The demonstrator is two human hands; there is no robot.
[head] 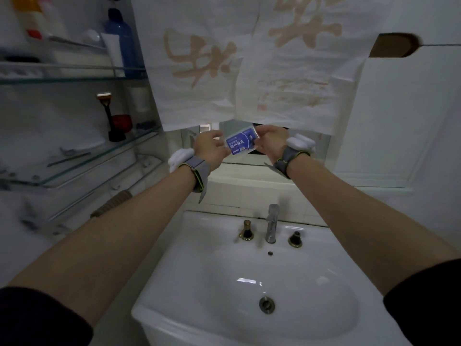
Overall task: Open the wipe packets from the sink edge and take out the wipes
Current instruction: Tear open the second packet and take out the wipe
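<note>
A small blue and white wipe packet point(241, 143) is held up in the air, high above the sink, in front of the paper-covered mirror. My left hand point(210, 148) pinches its lower left end, and my right hand point(270, 139) grips its upper right end. The packet lies flat between them, tilted up to the right, and looks sealed. Both wrists wear grey straps with white cloth. No other packets or loose wipes show on the sink edge.
A white sink point(204, 248) sits below with a chrome tap point(272, 223) and two dark knobs. Glass shelves point(74, 158) at left carry a razor point(109, 118), bottles and small tools. White paper sheets point(224, 71) hang over the mirror.
</note>
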